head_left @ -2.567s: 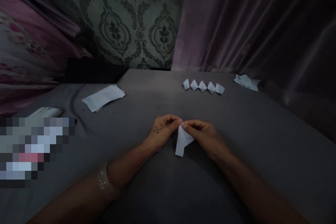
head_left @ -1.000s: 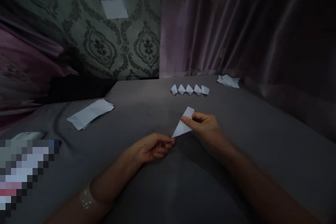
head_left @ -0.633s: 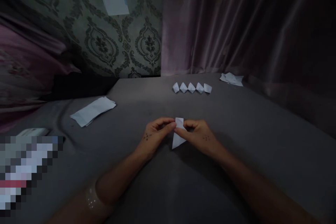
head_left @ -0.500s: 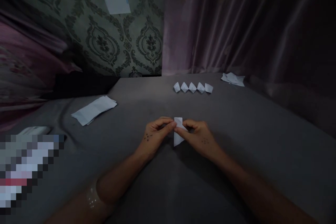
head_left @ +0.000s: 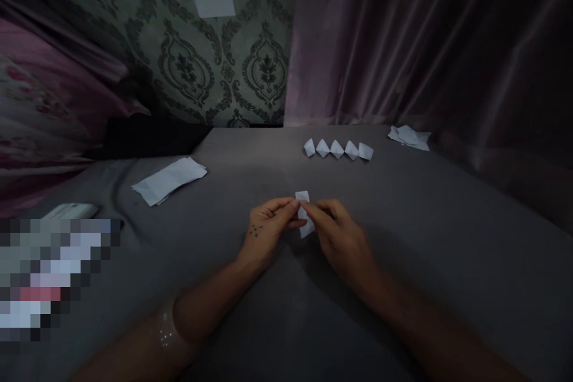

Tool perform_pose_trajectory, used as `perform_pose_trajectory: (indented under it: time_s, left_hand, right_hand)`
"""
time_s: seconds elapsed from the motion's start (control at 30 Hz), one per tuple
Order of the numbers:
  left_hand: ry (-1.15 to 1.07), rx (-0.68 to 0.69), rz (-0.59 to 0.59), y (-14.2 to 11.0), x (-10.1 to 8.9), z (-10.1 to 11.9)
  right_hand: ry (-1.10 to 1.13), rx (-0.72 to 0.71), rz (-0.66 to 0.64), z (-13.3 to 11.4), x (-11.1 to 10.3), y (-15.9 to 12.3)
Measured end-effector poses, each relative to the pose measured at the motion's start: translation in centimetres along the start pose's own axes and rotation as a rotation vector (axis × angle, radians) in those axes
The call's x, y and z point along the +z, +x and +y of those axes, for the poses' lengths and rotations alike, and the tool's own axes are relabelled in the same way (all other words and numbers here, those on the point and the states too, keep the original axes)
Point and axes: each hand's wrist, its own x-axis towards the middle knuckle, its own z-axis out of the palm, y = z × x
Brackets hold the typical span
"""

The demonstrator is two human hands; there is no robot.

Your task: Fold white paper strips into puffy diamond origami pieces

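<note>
A small folded piece of white paper is held upright just above the grey cloth surface. My left hand pinches its left side between thumb and fingers. From the right, my right hand closes on the paper's other side, its thumb and fingertips near the upper part; my fingers cover some of the folds. Beyond the hands stands a row of several small pointed folded paper pieces.
A stack of white paper strips lies at the left. More loose paper is at the far right. A pale object sits by a pixelated area at the left edge. Curtains and a patterned wall rise behind.
My right hand has rolled over, its fingers now on the paper's front. The paper appears narrower, its right-hand corner no longer showing. The whole view has shifted slightly.
</note>
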Motion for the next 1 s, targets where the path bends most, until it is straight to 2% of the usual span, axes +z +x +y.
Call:
perform_pose_trajectory:
  time_s: [0.37,0.83,1.0]
  left_hand:
    - [-0.015,0.012,0.010,0.2,-0.1,-0.2]
    - [0.009,0.040,-0.010,0.4,-0.3,0.0]
    - [0.016,0.050,-0.021,0.3,-0.3,0.0]
  right_hand:
    - [-0.021,-0.009,-0.032,0.1,0.5,0.0]
    - [0.288,0.059,-0.048,0.0,0.5,0.5]
    - [0.375,0.127,0.010,-0.9,0.0,1.2]
